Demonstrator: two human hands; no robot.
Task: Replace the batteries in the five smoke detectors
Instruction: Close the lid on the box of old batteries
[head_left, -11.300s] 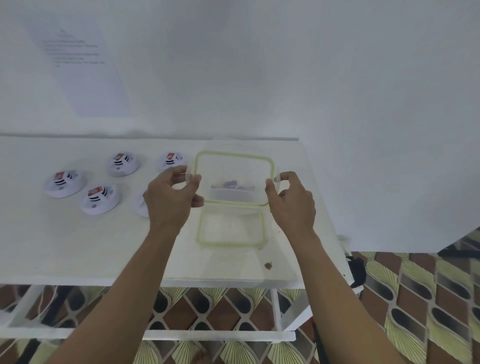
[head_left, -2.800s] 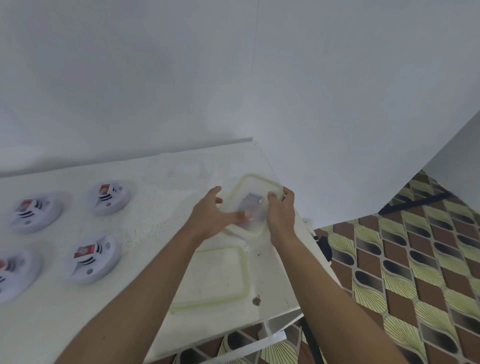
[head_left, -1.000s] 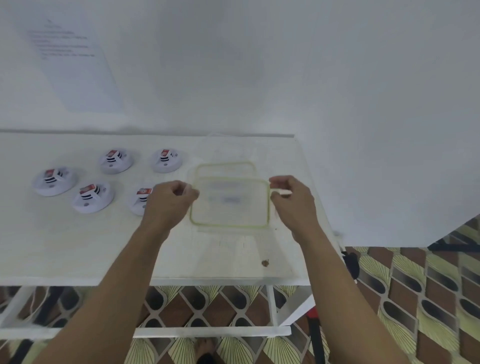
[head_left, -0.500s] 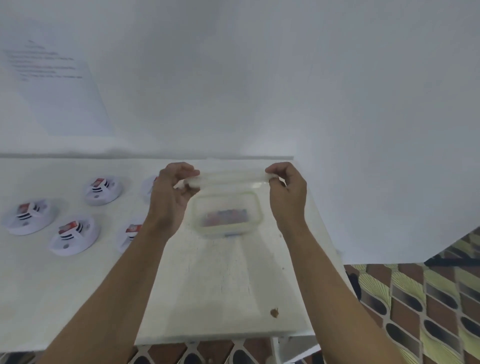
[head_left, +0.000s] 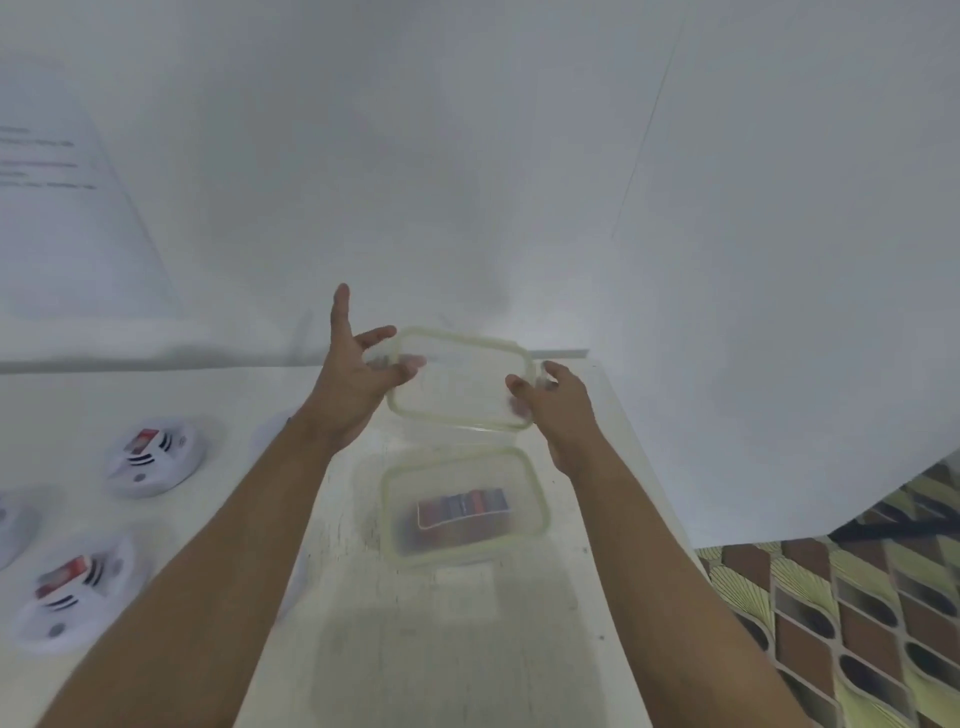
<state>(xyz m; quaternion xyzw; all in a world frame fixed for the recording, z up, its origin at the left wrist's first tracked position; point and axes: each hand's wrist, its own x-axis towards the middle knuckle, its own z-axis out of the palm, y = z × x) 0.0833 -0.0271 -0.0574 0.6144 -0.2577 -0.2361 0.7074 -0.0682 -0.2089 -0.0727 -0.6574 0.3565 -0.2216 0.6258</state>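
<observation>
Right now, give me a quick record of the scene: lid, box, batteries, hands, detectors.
lid: off, held in the air above the box
left hand: pinches the lid's left edge
right hand: pinches the lid's right edge
box: open, on the table
batteries: inside the box
detectors: on the table, left of the arms

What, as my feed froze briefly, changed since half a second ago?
The clear green-rimmed plastic lid, then edge-on over the clear plastic container of batteries, has tipped up to show its face. The left hand has spread its fingers. Unchanged: both it and the right hand hold the lid; the container sits open on the white table; the white round smoke detectors lie untouched.
</observation>
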